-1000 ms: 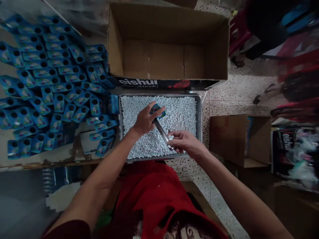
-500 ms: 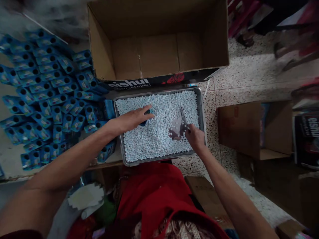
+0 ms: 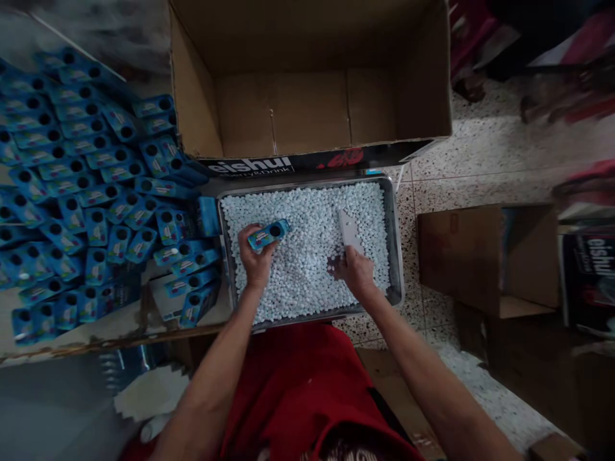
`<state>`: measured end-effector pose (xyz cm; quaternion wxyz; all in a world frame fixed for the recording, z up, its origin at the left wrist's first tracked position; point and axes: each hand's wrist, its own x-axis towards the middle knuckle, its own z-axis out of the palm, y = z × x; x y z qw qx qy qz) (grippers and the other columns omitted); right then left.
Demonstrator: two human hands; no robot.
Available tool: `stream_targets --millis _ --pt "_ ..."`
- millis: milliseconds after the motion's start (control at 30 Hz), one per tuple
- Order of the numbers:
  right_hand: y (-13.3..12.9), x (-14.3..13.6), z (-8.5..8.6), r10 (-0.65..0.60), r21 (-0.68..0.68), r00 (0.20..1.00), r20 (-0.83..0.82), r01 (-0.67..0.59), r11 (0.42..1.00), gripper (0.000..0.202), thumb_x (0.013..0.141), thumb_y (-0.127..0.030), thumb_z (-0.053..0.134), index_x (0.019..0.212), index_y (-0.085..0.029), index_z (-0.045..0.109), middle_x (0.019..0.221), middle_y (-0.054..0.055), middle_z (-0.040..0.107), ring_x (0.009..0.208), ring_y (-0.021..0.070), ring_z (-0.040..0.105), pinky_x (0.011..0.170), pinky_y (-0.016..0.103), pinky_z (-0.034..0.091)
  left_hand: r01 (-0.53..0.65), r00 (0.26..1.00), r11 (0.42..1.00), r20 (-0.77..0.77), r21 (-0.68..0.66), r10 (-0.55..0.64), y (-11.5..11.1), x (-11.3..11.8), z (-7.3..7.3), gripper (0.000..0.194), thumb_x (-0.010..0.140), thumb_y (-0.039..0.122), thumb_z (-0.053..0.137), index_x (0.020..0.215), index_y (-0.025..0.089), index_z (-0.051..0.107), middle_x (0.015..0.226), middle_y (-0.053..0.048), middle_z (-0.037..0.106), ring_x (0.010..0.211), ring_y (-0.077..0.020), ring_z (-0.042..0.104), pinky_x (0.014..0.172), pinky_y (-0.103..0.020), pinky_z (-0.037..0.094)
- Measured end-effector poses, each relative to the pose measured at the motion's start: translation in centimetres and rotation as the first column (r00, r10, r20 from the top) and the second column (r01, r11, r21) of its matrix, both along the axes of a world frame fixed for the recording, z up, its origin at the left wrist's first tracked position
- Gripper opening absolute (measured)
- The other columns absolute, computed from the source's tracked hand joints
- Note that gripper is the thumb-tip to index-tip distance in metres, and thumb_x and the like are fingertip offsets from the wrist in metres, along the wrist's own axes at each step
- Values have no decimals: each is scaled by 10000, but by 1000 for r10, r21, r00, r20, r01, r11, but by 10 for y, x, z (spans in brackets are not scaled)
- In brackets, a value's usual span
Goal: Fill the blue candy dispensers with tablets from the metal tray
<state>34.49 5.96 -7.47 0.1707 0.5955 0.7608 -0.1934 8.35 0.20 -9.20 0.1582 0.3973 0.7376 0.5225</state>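
My left hand [image 3: 255,264] is closed around a small blue box [image 3: 268,235], held tilted above the left half of a metal tray [image 3: 397,262]. The box has a dark round spot near one end. Small whitish pellets [image 3: 298,282] fill the tray. On its right side, my right hand [image 3: 358,270] grips a flat, pale scoop-like tool [image 3: 349,228], its far end resting among the pellets. A few pellets lie on its face. Beside that hand, a dark patch shows among the pellets. Fingers partly cover the tool's near end.
Many similar blue boxes [image 3: 96,224] crowd the table on the left. Behind the tray stands a large open carton [image 3: 307,105]. Another open carton [image 3: 459,256] sits to the right above a speckled floor [image 3: 480,150]. Other people's limbs appear blurred at upper right.
My left hand has turned and drawn back left, bringing the blue box's printed face into view. My right hand has shifted slightly left, and the tool now shows its broad pale face.
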Motion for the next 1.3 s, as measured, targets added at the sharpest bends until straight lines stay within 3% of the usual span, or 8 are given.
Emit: stream_targets --millis 67,133,300,467,633,867,1033,1300 --pt "-5 -11 -3 -1 -26 1000 -30 0 1000 167 966 -163 480 1090 -140 590 964 127 726 847 236 649 668 311 304 -95 986 995 140 27 90 10 30 -20 493 888 540 679 1244 268 473 1201 -76 606 1079 -223 644 967 -416 543" --pt "-11 -25 -4 -31 -54 997 -72 27 998 226 958 -132 442 1130 -115 588 975 147 721 843 238 639 690 310 325 -143 964 990 228 19 135 22 58 -30 493 923 536 634 1277 276 411 1231 -86 593 1083 -212 650 964 -403 546" --pt "-19 -48 -10 -173 -151 930 -325 130 980 346 859 -128 461 1184 -127 581 914 91 687 804 222 599 717 292 373 -50 938 999 342 -11 51 38 95 -14 463 932 494 640 1256 259 406 1183 -80 607 1063 -202 660 942 -359 548" --pt "-19 -26 -1 -418 -325 691 -590 271 906 303 748 -206 498 1033 -193 600 823 13 618 776 195 560 683 260 424 27 977 1000 212 -4 -25 37 64 15 430 889 437 714 1197 261 470 1211 -70 635 1106 -200 667 966 -347 556" --pt "-20 0 48 -505 -491 539 -674 184 851 365 742 -266 554 1099 -205 596 767 -33 575 692 155 533 647 243 428 195 980 981 52 -16 -194 38 16 34 305 888 289 698 1163 262 570 1212 -71 672 1215 -234 641 1074 -418 506" --pt "4 -11 110 -442 -548 649 -618 48 835 308 702 -226 583 1000 -188 651 631 -63 489 583 121 477 536 219 358 395 911 919 -136 20 -389 41 -1 46 278 868 113 568 1111 244 603 1203 -71 700 1307 -258 584 1193 -554 358" --pt "21 -21 136 -550 -711 678 -488 57 700 360 663 -220 610 1016 -161 653 607 -47 576 467 106 486 448 232 388 477 855 876 -196 -63 -480 37 -12 48 296 851 109 543 1091 253 638 1264 -70 677 1347 -266 540 1227 -568 293" --pt "24 -27 161 -586 -767 688 -429 66 638 293 681 -273 707 949 -170 650 528 -59 550 410 90 462 405 227 338 489 851 869 -178 -78 -495 36 -6 45 313 843 99 554 1090 251 671 1192 -65 688 1270 -272 550 1124 -507 401"
